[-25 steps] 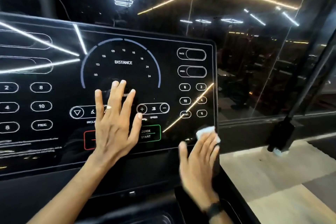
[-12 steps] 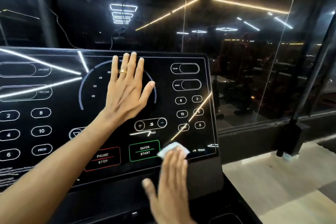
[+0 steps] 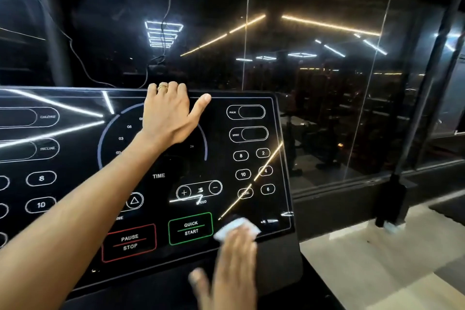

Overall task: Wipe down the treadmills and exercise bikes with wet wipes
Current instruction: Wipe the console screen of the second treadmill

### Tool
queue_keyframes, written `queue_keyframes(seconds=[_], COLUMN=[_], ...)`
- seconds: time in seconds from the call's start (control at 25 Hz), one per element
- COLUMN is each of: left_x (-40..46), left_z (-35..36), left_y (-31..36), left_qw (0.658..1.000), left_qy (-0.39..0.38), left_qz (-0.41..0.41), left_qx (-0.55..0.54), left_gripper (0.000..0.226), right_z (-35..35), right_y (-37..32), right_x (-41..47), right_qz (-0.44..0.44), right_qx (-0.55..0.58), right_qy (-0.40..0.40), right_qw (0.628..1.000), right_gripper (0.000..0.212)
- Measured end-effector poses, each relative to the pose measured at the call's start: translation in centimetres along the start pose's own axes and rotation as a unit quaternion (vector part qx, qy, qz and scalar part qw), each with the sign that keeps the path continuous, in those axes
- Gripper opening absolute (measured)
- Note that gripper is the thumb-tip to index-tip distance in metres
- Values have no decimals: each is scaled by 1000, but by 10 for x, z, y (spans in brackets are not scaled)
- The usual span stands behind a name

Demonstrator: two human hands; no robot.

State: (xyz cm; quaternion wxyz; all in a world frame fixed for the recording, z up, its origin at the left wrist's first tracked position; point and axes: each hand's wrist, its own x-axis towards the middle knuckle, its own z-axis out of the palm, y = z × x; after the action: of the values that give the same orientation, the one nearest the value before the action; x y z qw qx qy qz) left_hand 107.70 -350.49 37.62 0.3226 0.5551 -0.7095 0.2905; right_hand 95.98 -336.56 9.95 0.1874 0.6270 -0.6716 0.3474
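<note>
Right hand (image 3: 232, 257) presses the wet wipe (image 3: 236, 228) flat beside QUICK START (image 3: 190, 228) — sweep overlapping strokes; left hand (image 3: 171, 113) grips the console's (image 3: 254, 209) top edge.

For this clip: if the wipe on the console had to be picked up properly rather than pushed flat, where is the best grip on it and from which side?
The wet wipe lies flat on the console panel under the right hand's straight fingers. Its far edge, sticking out beyond the fingertips beside QUICK START, looks the best grip: pinch that free edge from above, since the near part is covered.
</note>
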Motion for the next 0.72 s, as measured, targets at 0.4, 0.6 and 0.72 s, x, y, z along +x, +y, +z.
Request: queue_keyframes(seconds=[0.4, 0.6, 0.72], left_x=[10, 11, 9], left_z=[7, 10, 13], left_y=[-1, 11, 9], left_qw=[998, 999, 998], left_qy=[18, 40, 51], left_qz=[46, 20, 26], left_qx=[-28, -22, -27], left_gripper=[86, 80, 80], right_z=[-15, 2, -26], right_y=[55, -12, -19], right_x=[89, 14, 89], right_qz=[65, -89, -189], right_qx=[-37, 30, -22], right_qy=[67, 1, 0], right_qw=[995, 996, 982], right_gripper=[82, 89, 84])
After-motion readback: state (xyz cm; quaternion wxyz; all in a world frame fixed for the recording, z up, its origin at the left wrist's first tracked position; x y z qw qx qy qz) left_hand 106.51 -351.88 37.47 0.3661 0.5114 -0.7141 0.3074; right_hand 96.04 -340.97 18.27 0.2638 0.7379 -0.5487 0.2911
